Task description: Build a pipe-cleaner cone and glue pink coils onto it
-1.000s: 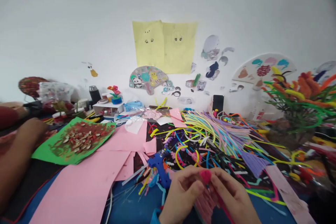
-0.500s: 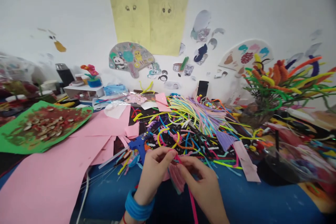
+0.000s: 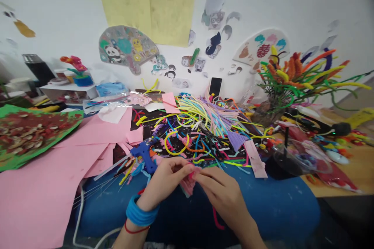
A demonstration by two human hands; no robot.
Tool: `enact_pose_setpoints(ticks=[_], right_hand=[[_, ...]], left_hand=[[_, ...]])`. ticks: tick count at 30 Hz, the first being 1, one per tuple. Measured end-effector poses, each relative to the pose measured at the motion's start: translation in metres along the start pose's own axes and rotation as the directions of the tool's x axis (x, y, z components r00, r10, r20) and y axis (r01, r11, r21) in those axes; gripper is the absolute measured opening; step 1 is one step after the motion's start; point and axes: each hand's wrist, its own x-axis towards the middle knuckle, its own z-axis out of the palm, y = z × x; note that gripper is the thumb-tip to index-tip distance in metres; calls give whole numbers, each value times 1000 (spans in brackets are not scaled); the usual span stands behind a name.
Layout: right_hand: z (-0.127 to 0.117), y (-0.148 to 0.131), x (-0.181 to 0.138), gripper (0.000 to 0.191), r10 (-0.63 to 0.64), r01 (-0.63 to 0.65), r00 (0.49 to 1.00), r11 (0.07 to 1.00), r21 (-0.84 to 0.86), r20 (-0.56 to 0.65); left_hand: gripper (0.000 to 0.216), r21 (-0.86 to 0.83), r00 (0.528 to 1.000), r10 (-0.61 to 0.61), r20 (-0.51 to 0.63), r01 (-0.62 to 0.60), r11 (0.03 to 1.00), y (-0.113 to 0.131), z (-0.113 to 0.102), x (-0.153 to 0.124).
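My left hand (image 3: 168, 179), with a blue band at the wrist, is closed in a pinch near the front edge of the table. My right hand (image 3: 223, 194) meets it there, thumb and fingers also pinched. Both grip a bright pink pipe cleaner (image 3: 216, 220); its loose tail hangs below my right palm, and a bit of it shows between the fingertips. Under the fingers hangs a small striped pink piece (image 3: 187, 188) with a greenish edge, largely covered by my hands. Just left of them lies a blue glue gun (image 3: 146, 155).
Pink sheets (image 3: 55, 179) spread over the left side, below a green sheet (image 3: 70, 121) with brown bits. Behind my hands lies a heap of pipe cleaners (image 3: 201, 113). A vase of pipe-cleaner flowers (image 3: 269, 113) and a clear-lidded dark container (image 3: 282, 169) stand right. A white cable (image 3: 78, 218) hangs left.
The view has shifted down and to the right. My fingertips have drawn together over the pink pipe cleaner, and its hanging tail now shows shorter and curved at the end.
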Motion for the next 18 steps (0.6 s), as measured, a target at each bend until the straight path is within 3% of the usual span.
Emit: enact_pose_setpoints(ticks=[5, 9, 14, 18], right_hand=[[-11, 3, -2, 18, 35, -38, 994, 999, 24, 104], [-16, 0, -1, 15, 27, -30, 989, 999, 17, 145], [-18, -11, 3, 19, 6, -1, 992, 999, -37, 129], [-11, -18, -1, 11, 93, -93, 995, 996, 1, 21]], left_hand=[[39, 21, 993, -6, 122, 3, 1000, 7, -4, -6], [36, 27, 991, -5, 137, 1, 1000, 13, -2, -10], [38, -2, 997, -3, 71, 4, 1000, 15, 6, -9], [39, -36, 999, -1, -48, -1, 999, 8, 18, -10]])
